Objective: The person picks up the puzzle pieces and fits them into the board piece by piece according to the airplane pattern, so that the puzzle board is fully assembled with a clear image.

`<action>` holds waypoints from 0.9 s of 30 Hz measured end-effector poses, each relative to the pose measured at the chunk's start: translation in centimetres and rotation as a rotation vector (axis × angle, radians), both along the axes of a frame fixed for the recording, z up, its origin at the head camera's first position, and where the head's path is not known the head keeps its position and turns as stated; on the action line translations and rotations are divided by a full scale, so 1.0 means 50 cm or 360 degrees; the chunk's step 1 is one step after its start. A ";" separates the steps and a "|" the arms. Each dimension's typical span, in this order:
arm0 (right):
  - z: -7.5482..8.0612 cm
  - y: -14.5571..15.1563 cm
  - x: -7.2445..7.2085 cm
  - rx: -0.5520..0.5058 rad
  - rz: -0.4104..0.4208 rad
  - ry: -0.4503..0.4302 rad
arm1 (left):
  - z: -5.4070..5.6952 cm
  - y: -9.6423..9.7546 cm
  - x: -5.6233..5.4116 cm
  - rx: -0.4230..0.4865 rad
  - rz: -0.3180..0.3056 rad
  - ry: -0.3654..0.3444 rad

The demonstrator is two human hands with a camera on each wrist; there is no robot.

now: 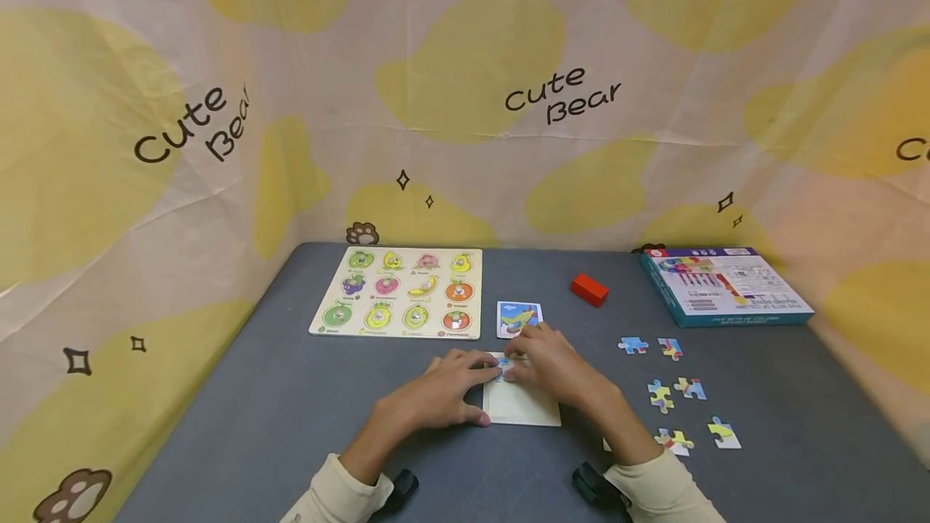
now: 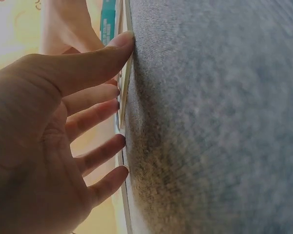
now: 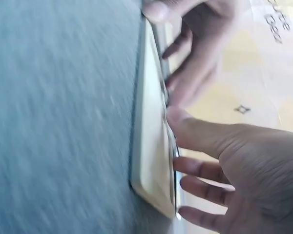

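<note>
A pale square puzzle tray lies between both hands, with a blue puzzle piece in its upper left corner. My left hand rests at the tray's left side, its thumb against the lower left edge and its index finger touching the piece. In the left wrist view the left fingers stretch out fairly straight. From the other side my right hand pinches the piece between thumb and fingers, partly covering it. Just beyond, a small picture card is partly hidden by the right hand.
Several loose puzzle pieces lie to the right, one partly under the right forearm. A fruit board sits at back left. A red block and a flat box stand at back right.
</note>
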State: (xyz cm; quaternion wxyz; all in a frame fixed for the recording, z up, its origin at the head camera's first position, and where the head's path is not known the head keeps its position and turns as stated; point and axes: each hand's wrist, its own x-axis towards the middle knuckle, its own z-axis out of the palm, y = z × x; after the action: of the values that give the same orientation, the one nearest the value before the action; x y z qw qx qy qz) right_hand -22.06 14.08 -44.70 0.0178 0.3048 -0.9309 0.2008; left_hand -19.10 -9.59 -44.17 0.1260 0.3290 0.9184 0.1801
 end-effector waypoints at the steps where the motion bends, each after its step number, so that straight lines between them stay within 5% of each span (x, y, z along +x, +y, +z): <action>1: 0.002 0.005 -0.003 -0.0020 -0.0004 -0.0053 | -0.001 0.000 0.000 0.0004 -0.0001 0.0001; 8: 0.024 0.073 -0.022 -0.0110 -0.0175 -0.0346 | -0.002 0.001 -0.001 -0.0014 0.0020 -0.0013; 19: 0.045 0.220 -0.037 -0.0199 -0.0386 -0.0418 | -0.002 -0.001 0.003 0.0040 0.0012 -0.0014; 27: 0.046 0.314 -0.035 -0.0221 -0.0388 -0.0385 | -0.007 0.000 0.001 0.0041 0.0017 -0.0008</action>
State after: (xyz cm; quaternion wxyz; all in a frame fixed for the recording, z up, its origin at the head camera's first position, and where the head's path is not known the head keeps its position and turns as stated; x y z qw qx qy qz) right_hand -23.81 29.77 -42.40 -0.0490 0.1614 -0.9401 0.2961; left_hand -19.06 -9.61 -44.51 0.1232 0.3252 0.9174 0.1935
